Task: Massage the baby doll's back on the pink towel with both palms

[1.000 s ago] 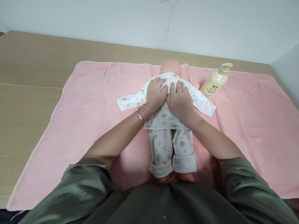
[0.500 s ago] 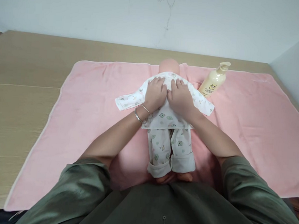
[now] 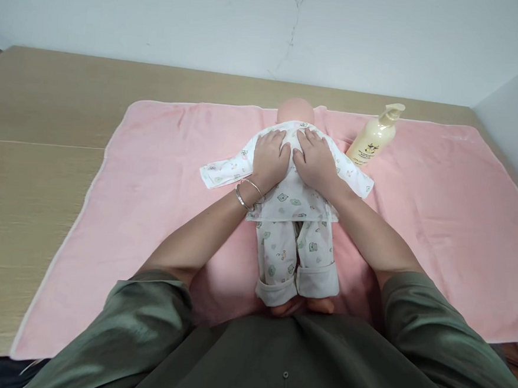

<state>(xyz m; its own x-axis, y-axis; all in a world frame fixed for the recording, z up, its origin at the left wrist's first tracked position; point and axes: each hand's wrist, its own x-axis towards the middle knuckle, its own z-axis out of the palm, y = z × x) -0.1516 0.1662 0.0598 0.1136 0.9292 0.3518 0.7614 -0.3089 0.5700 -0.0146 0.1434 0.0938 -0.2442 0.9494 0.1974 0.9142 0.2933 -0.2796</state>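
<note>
A baby doll lies on a pink blanket, its smooth head away from me and its feet near my body. It wears a white printed top with spread sleeves and matching trousers with turned-up cuffs. My left hand, a silver bangle at its wrist, rests flat on the left side of the top's upper part. On the right side lies my right hand, fingers stretched out and pointing away from me. Neither hand grips anything. The doll's face is hidden.
A cream pump bottle is by the doll's right-hand sleeve, on the blanket. The wooden table extends to the left and behind. A white wall with a crack rises at the back.
My right hand has shifted slightly, with its thumb a little farther from my left hand. Both hands stay on the doll's top. The view has tilted slightly.
</note>
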